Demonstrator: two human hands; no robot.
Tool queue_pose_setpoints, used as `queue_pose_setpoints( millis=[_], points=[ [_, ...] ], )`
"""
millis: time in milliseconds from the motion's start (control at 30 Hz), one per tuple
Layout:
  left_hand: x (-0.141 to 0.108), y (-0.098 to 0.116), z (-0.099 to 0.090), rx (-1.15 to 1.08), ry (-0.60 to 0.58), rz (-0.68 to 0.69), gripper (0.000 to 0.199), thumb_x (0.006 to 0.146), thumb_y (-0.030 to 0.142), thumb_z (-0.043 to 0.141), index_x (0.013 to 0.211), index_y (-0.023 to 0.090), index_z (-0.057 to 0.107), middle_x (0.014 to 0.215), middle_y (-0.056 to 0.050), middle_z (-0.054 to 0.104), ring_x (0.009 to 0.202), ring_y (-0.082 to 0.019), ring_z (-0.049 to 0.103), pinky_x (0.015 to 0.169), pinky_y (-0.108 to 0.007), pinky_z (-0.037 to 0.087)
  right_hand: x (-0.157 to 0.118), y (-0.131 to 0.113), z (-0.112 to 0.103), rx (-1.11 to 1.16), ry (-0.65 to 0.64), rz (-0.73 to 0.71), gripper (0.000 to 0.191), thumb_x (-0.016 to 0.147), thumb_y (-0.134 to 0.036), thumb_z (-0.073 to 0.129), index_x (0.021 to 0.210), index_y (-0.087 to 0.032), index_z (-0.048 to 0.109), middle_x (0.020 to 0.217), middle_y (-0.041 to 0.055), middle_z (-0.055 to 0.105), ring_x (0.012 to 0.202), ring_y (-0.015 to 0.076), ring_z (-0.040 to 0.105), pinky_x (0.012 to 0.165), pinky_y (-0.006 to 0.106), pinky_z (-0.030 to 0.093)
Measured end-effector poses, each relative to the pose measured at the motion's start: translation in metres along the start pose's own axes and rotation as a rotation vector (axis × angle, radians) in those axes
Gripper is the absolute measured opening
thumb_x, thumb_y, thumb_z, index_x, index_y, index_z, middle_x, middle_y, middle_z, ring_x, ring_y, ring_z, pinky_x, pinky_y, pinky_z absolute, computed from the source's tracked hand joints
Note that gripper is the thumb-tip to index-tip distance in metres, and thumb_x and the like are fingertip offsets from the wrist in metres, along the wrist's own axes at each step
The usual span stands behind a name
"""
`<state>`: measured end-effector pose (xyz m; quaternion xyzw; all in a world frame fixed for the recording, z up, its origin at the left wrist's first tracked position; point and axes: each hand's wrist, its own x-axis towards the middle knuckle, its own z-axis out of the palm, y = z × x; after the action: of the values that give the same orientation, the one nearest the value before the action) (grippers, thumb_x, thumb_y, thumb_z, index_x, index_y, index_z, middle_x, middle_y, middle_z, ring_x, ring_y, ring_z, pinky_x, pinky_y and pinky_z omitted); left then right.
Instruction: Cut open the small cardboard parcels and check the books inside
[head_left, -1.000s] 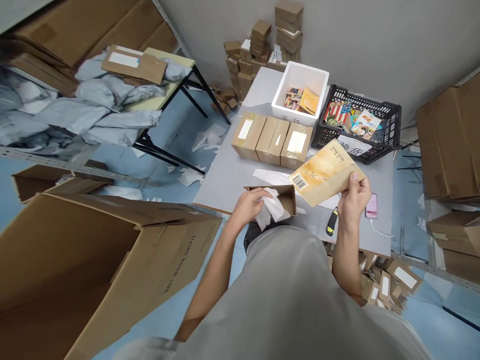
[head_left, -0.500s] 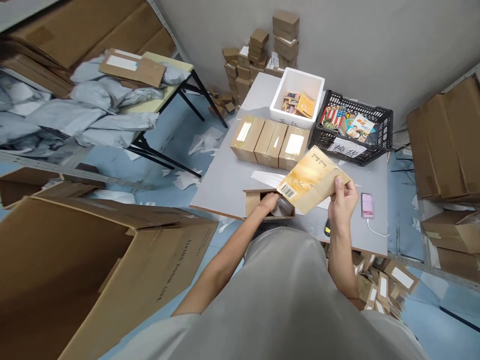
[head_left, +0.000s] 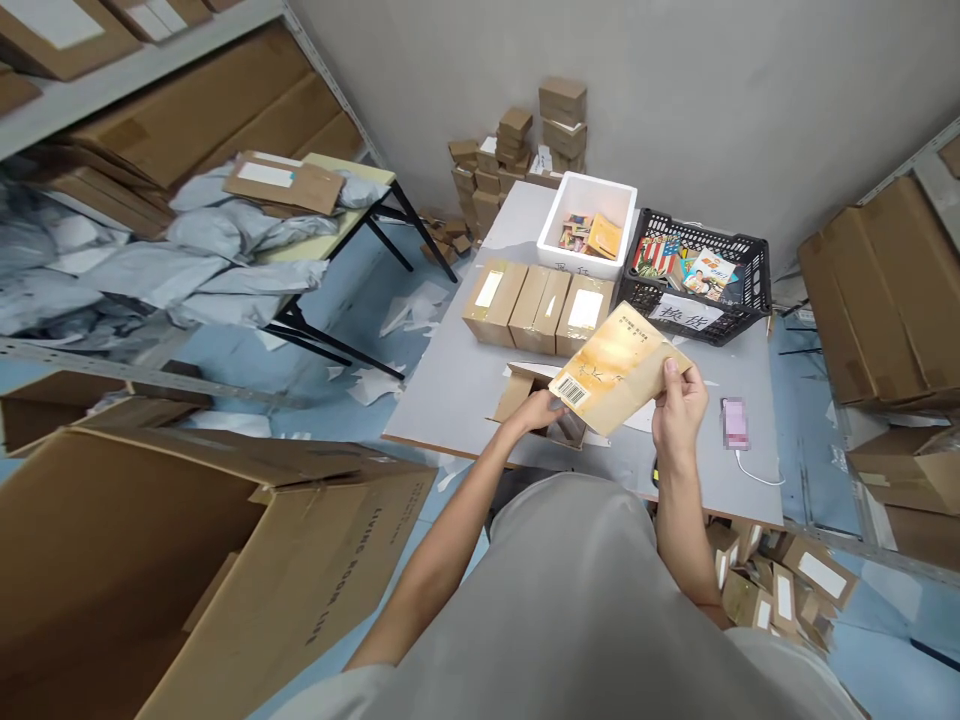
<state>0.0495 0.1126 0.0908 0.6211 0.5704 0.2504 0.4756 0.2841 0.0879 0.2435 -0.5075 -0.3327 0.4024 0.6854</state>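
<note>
My right hand (head_left: 681, 408) is closed on the right edge of a yellowish book (head_left: 611, 368), thumb on top. The book is tilted, its barcoded cover facing up, above a small cardboard box (head_left: 513, 396) at the table's near edge. At the mouth of that box is my left hand (head_left: 538, 411), its fingers bent inward close to the book's lower left corner. What those fingers grip is hard to see. Something greyish shows inside the box, partly covered by the hand and the book.
Three taped boxes (head_left: 534, 308) stand in a row on the grey table (head_left: 442, 390). Behind them are a white foam box (head_left: 551, 225) and a black crate (head_left: 761, 275) of books. A phone (head_left: 735, 424) lies at right. A large open carton (head_left: 352, 560) is at my left.
My left hand has come up a little out of the small box, and the box's flaps have shifted. The book stays in my right hand. The view has tilted upward.
</note>
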Motion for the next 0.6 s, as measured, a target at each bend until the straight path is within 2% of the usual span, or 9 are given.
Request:
queue_pose_setpoints(
  millis=[133,200,267,367,433,500,600],
  points=[
    [-0.017,0.003,-0.03,-0.002,0.098,-0.011,0.043,0.077,0.051,0.094,0.108,0.022,0.087,0.128,-0.016,0.085,0.139,-0.043,0.07,0.125,-0.052,0.05,0.005,0.003,-0.006,-0.01,0.024,-0.004,0.057,0.085,-0.071,0.089,0.107,-0.021,0.075,0.112,0.0074,0.083,0.101,0.0218,0.076,0.086,0.032,0.062],
    [-0.026,0.009,-0.041,-0.089,0.181,-0.022,0.052,0.078,0.061,0.094,0.111,0.02,0.087,0.135,-0.019,0.083,0.142,-0.044,0.068,0.128,-0.056,0.047,0.006,0.004,-0.007,0.007,0.03,0.006,0.056,0.084,-0.071,0.09,0.108,-0.021,0.076,0.112,0.0073,0.083,0.1,0.0214,0.076,0.085,0.032,0.063],
    [-0.034,0.022,-0.048,-0.312,0.227,-0.034,0.068,0.083,0.076,0.086,0.119,0.019,0.087,0.138,-0.021,0.082,0.137,-0.043,0.072,0.122,-0.056,0.053,0.007,0.005,-0.007,0.023,0.028,0.022,0.057,0.083,-0.07,0.091,0.107,-0.021,0.076,0.111,0.0072,0.083,0.098,0.0209,0.076,0.084,0.031,0.063],
    [-0.044,0.053,-0.052,-0.665,0.161,-0.013,0.08,0.088,0.088,0.077,0.125,0.018,0.087,0.134,-0.021,0.083,0.126,-0.039,0.078,0.108,-0.048,0.062,0.009,0.008,-0.003,0.025,-0.002,0.05,0.059,0.083,-0.073,0.09,0.108,-0.021,0.076,0.111,0.0082,0.084,0.097,0.0216,0.077,0.085,0.033,0.063],
    [-0.049,0.075,-0.051,-0.731,0.093,0.027,0.075,0.086,0.084,0.084,0.12,0.017,0.089,0.124,-0.019,0.086,0.117,-0.036,0.081,0.101,-0.042,0.064,0.011,0.011,0.002,0.023,-0.026,0.074,0.063,0.081,-0.075,0.09,0.109,-0.021,0.076,0.113,0.0093,0.085,0.098,0.0225,0.078,0.088,0.034,0.064],
    [-0.053,0.094,-0.049,-0.702,0.072,0.058,0.065,0.081,0.075,0.095,0.111,0.017,0.09,0.112,-0.015,0.087,0.105,-0.033,0.081,0.093,-0.038,0.064,0.015,0.017,0.008,0.025,-0.045,0.096,0.068,0.078,-0.077,0.091,0.112,-0.02,0.077,0.116,0.0104,0.086,0.099,0.0231,0.078,0.09,0.035,0.065],
    [-0.054,0.109,-0.042,-0.644,0.155,0.077,0.053,0.074,0.062,0.103,0.1,0.018,0.09,0.098,-0.009,0.086,0.09,-0.029,0.078,0.081,-0.036,0.062,0.023,0.028,0.013,0.005,-0.078,0.105,0.072,0.079,-0.08,0.087,0.116,-0.019,0.076,0.119,0.013,0.085,0.104,0.0248,0.078,0.094,0.038,0.066]
  ],
)
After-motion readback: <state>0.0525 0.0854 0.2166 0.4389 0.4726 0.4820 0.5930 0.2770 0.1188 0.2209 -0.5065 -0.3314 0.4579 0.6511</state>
